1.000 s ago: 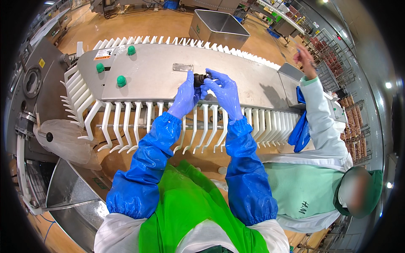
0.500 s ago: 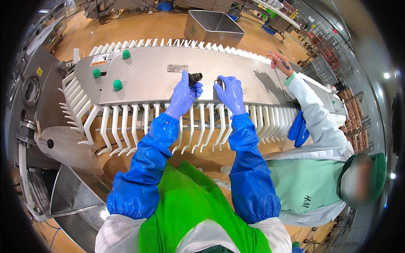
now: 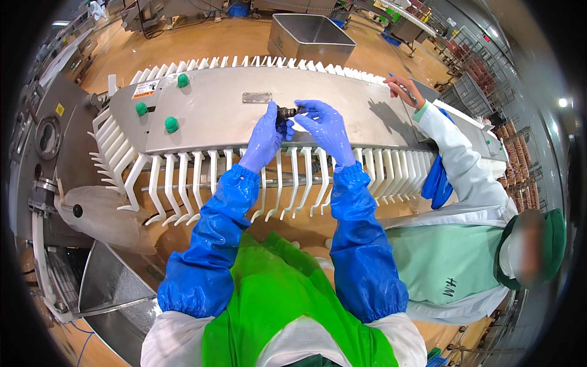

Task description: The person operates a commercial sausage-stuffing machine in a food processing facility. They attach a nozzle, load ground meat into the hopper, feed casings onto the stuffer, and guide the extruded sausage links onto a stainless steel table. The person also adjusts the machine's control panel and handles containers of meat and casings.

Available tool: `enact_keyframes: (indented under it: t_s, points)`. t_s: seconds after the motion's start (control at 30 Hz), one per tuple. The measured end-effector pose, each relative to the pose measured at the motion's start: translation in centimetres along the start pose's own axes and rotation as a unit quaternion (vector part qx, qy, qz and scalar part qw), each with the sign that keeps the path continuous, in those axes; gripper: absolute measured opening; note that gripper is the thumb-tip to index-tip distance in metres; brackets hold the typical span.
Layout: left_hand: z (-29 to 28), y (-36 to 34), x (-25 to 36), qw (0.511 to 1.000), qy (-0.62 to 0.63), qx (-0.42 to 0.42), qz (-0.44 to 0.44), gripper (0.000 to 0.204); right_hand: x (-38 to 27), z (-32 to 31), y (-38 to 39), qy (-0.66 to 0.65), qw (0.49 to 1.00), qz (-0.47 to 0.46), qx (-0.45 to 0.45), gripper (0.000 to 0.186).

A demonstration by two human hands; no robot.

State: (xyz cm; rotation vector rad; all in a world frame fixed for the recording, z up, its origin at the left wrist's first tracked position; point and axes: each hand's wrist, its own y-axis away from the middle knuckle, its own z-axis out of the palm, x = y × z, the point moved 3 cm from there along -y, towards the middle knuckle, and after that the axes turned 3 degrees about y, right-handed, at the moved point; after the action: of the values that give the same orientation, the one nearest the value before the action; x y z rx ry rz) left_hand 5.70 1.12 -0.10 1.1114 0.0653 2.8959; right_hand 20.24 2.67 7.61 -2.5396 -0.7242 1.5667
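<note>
Gripping a small dark fitting (image 3: 286,113) mid-cover, near the far edge of the steel cover (image 3: 214,116).
Looks stiff, light, maybe slick; left hand (image 3: 264,136) pinches it, right hand (image 3: 324,125) fingertips close on its end.

One head-worn fisheye view looks steeply down and forward from close above the person's forearms onto the long steel machine cover (image 3: 342,107), edges bending toward the rim.

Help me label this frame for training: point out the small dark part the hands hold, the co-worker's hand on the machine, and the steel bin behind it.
small dark part (image 3: 286,113), head view, its exposed middle between the gloves.
co-worker's hand (image 3: 402,87), head view, back of the hand.
steel bin (image 3: 287,44), head view, near side wall.
</note>
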Motion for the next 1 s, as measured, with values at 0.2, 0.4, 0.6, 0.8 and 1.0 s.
enact_keyframes:
  t_s: [0.2,0.4,0.6,0.8,1.0]
  points:
    - [-0.2,-0.2,-0.2,1.0,-0.004,0.006,-0.01,0.055,1.3,0.0,0.2,-0.244,0.969,0.027,0.043,0.029]
    - [0.4,-0.1,-0.4,0.999,0.033,0.0,-0.011,0.054,1.8,2.3,0.4,-0.18,0.98,-0.044,0.066,0.037]
    - [0.3,0.3,0.1,0.999,0.034,-0.011,0.004,0.053,2.4,3.4,0.7,-0.207,0.978,0.02,0.032,0.037]
    - [-1.0,-1.7,-1.9,0.997,-0.029,-0.038,0.067,0.045,3.4,2.9,1.8,-0.283,0.958,-0.05,0.009,0.047]
    - [-2.9,-2.5,0.0,0.997,-0.042,-0.057,0.03,0.051,0.7,2.0,0.7,0.108,0.987,-0.109,0.057,0.053]
